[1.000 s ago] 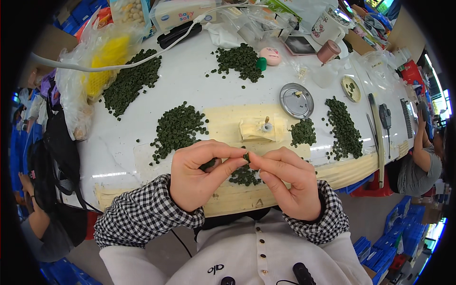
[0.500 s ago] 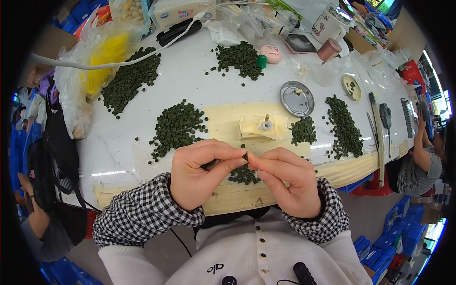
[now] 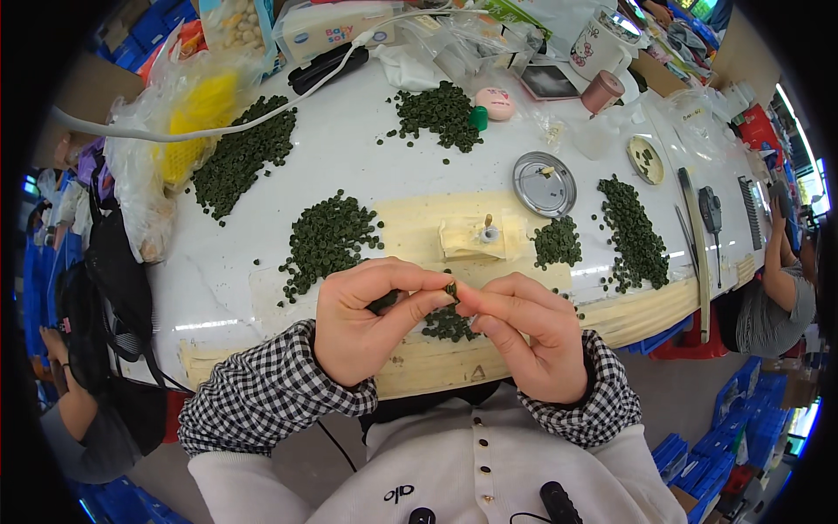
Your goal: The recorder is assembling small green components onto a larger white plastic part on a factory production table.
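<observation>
My left hand (image 3: 367, 319) is closed in a pinch, thumb and forefinger gripping a small dark green piece (image 3: 451, 293). Beside it, my right hand (image 3: 534, 336) has its fingers curled together, the forefinger tip against the piece. Whether anything lies between the right thumb and forefinger I cannot make out. Below the fingertips, a small heap of similar dark green pieces (image 3: 449, 325) lies near the table's front edge and is partly covered by my hands. A larger heap (image 3: 327, 240) spreads just beyond my left hand.
Ahead sits a cream block (image 3: 467, 240) with a small upright peg. A round metal lid (image 3: 545, 185) lies behind it. More green heaps (image 3: 633, 234) spread right and far left. Tweezers (image 3: 686, 234) and a long strip (image 3: 697, 253) lie at right. A white cable (image 3: 201, 133) crosses the far left.
Both hands stay close together at the same spot. The green piece looks slightly turned between the fingertips and shows more of its side. The view has shifted slightly.
</observation>
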The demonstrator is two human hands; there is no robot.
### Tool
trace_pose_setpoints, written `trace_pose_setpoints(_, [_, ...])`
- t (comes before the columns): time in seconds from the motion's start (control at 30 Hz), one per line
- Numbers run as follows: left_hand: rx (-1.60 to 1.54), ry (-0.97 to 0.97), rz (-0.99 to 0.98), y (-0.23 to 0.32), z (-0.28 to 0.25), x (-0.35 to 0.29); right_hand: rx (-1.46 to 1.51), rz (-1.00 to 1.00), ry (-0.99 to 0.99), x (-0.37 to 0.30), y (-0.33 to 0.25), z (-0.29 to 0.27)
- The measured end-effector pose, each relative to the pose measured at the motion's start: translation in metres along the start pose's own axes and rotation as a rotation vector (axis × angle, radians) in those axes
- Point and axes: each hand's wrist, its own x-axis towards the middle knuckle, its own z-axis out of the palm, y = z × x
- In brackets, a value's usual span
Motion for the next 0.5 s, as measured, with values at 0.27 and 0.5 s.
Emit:
trace_pose_setpoints(0.27, [0.010, -0.002, -0.003, 0.001, 0.000, 0.000, -0.011, -0.010, 0.002, 0.001, 0.000, 0.000])
trace_pose_setpoints(0.5, [-0.009, -0.043, -0.134, 0.000, 0.002, 0.003, -0.126, -0.019, 0.081, 0.002, 0.002, -0.012])
